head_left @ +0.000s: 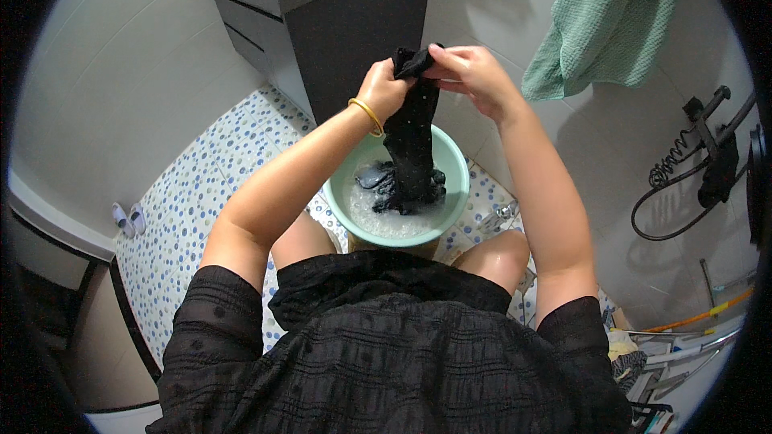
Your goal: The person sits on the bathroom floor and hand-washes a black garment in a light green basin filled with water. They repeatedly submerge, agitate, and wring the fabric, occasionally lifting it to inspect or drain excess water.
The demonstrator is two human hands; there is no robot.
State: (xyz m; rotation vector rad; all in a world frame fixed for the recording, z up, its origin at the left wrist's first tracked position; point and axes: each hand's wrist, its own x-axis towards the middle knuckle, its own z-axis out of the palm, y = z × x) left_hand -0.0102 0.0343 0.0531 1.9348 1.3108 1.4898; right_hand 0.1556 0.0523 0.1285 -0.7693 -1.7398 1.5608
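Observation:
A wet black garment (412, 141) hangs from both my hands down into a pale green basin (455, 167) of soapy water between my knees. My left hand (383, 88), with a gold bangle on the wrist, grips the cloth's upper end from the left. My right hand (470, 72) pinches the same top edge from the right, right next to the left hand. The lower part of the garment lies bunched in the suds.
A dark grey cabinet (322, 8) stands just behind the basin. A green towel (607, 20) hangs on the white wall at upper right, a black shower hose and holder (696, 165) at right. The floor has blue-dotted tiles (189, 217); two small white slippers (129, 219) lie at left.

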